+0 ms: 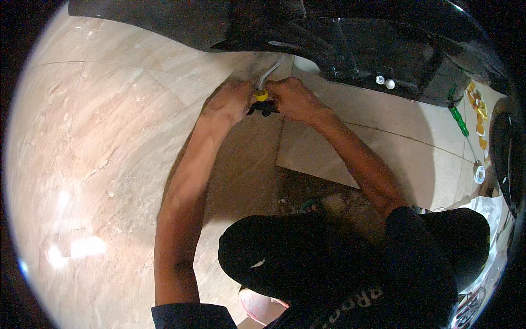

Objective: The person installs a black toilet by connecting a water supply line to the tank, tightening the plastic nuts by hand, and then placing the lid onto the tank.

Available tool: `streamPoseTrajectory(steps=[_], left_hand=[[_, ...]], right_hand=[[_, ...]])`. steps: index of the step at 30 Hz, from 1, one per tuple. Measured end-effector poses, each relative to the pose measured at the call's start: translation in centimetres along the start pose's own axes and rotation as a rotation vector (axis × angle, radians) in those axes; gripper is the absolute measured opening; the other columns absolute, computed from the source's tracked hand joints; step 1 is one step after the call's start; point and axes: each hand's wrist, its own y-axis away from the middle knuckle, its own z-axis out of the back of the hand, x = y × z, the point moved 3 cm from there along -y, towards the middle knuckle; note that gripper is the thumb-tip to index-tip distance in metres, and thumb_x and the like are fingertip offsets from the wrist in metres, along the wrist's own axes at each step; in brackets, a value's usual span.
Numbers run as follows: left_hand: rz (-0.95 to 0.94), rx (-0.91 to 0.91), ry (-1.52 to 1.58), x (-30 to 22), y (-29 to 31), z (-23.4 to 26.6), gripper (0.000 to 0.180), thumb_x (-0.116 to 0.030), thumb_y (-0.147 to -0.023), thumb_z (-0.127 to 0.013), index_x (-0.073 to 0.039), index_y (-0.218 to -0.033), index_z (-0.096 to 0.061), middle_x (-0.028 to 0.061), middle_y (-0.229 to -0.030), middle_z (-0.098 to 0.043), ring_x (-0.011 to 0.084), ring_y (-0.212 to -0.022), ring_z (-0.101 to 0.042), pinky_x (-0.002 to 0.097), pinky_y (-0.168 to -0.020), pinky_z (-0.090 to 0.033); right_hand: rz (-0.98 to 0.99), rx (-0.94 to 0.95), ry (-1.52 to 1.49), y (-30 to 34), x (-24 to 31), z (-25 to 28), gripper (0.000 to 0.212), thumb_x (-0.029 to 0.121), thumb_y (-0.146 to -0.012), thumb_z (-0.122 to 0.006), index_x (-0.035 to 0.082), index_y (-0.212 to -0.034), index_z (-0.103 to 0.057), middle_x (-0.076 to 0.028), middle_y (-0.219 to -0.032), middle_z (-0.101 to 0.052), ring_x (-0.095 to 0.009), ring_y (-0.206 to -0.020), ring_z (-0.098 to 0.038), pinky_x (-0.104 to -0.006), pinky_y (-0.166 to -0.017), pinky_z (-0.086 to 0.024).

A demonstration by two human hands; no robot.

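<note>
A black fitting (267, 108) with a yellow collar (262, 96) sits between my two hands, close to the tiled surface. My left hand (233, 100) is closed at its left side, and my right hand (295, 97) is closed at its right side. From the collar a clear, greyish hose (271, 72) curves up and passes behind the glossy black body (350, 49). My fingertips are partly hidden, so exactly how each one grips the fitting cannot be made out.
Two small white round caps (389, 84) sit against the black body's lower edge. At the far right are a green-handled screwdriver (459, 120), a white ring-shaped roll (479, 174) and a yellow-brown strip (480, 118). A dark rough patch (329, 200) breaks the tiles before my body.
</note>
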Motion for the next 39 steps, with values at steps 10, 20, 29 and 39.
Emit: streamPoseTrajectory(steps=[10, 20, 29, 39], left_hand=[[-0.055, 0.214, -0.020, 1.5, -1.8, 1.0, 0.027, -0.015, -0.087, -0.043, 0.003, -0.076, -0.059, 0.0158, -0.065, -0.062, 0.0263, -0.048, -0.063, 0.0350, -0.046, -0.053], [0.263, -0.371, 1.184, -0.4, 10.0, -0.6, 0.027, -0.022, -0.092, -0.059, 0.002, -0.105, -0.063, 0.0054, -0.071, -0.061, 0.0123, -0.057, -0.061, 0.0261, -0.052, -0.049], [0.352, -0.626, 1.669, -3.9, 7.3, -13.9, 0.053, -0.032, -0.093, -0.055, 0.001, -0.134, -0.045, 0.0188, -0.134, -0.048, 0.0254, -0.124, -0.046, 0.0367, -0.105, -0.033], [0.371, -0.886, 2.027, -6.9, 3.8, -15.1, 0.053, -0.029, -0.092, -0.053, 0.002, -0.135, -0.044, 0.0166, -0.141, -0.041, 0.0265, -0.131, -0.039, 0.0372, -0.109, -0.028]], right_hand=[[-0.147, -0.074, -0.041, 2.0, 2.3, -0.2, 0.018, 0.014, -0.083, -0.058, 0.001, -0.096, -0.058, -0.023, -0.082, -0.064, -0.040, -0.079, -0.063, -0.0473, -0.070, -0.049], [-0.438, -0.016, -0.405, 0.0, 0.9, 0.0, 0.046, 0.041, -0.085, -0.066, 0.005, -0.112, -0.059, -0.016, -0.085, -0.067, -0.026, -0.076, -0.067, -0.0400, -0.072, -0.052], [-0.398, -0.196, -0.594, 2.9, -0.9, -5.4, 0.036, 0.016, -0.087, -0.067, 0.000, -0.115, -0.052, -0.006, -0.104, -0.063, -0.015, -0.094, -0.058, -0.0292, -0.087, -0.046], [-0.498, 0.013, -0.353, 3.1, -0.6, -4.4, 0.016, 0.016, -0.083, -0.072, 0.003, -0.091, -0.067, 0.004, -0.068, -0.057, -0.006, -0.061, -0.048, -0.0231, -0.057, -0.042]])
